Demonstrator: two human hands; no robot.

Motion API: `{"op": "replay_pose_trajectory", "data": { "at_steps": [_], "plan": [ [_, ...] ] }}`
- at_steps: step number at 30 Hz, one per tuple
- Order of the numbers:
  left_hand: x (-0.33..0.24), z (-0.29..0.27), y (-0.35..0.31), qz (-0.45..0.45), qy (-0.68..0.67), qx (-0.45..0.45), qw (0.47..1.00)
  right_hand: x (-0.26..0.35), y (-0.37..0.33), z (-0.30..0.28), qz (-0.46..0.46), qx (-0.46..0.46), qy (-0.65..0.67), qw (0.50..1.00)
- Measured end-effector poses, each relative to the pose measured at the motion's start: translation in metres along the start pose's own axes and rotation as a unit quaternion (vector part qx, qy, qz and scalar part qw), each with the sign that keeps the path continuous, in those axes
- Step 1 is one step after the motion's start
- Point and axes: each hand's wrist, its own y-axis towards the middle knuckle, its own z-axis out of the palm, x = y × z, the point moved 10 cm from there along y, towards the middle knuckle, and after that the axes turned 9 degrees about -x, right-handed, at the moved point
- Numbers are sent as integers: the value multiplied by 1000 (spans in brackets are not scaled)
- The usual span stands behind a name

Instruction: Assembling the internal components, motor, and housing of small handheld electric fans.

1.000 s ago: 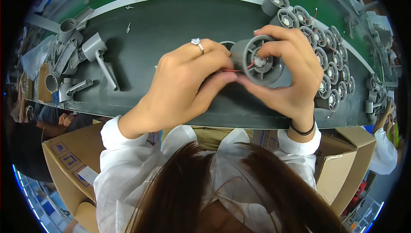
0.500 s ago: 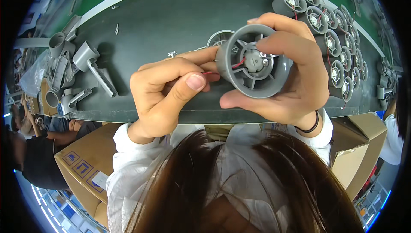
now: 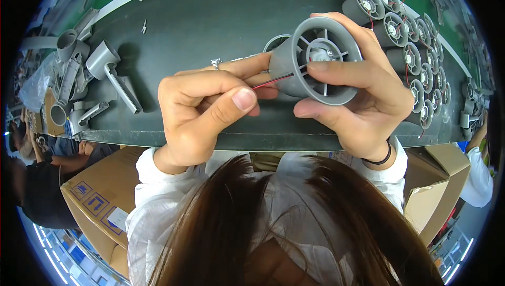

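Note:
My right hand [image 3: 363,83] grips a grey plastic fan housing [image 3: 286,65], a round tube with spokes and a small motor [image 3: 321,53] at its centre. The thumb sits below the rim, and a finger reaches over the spokes. Red and black wires [image 3: 274,80] come out of the housing's side. My left hand [image 3: 208,102] pinches these wires between thumb and forefinger, with its other fingers against the housing. Behind the housing, another round grey part [image 3: 276,42] is partly hidden on the table.
Many finished-looking grey fan housings [image 3: 410,57] with red wires crowd the table's right side. Grey handle-shaped shells [image 3: 113,73] lie at the left by a clear plastic bag [image 3: 36,83]. Small screws [image 3: 216,63] sit beyond my left hand. Cardboard boxes [image 3: 105,202] flank me; other people are at the left and right.
The housing has turned in my right hand, so its side faces left more and its open end points right. More of the red and black wires now shows between it and my left fingers.

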Motion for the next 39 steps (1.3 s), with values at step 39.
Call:
{"op": "replay_pose_trajectory", "data": {
  "at_steps": [39],
  "plan": [
    [-3,13,-2,225,575,8,787,22,7,7,-176,41,-318,931]
  ]
}}
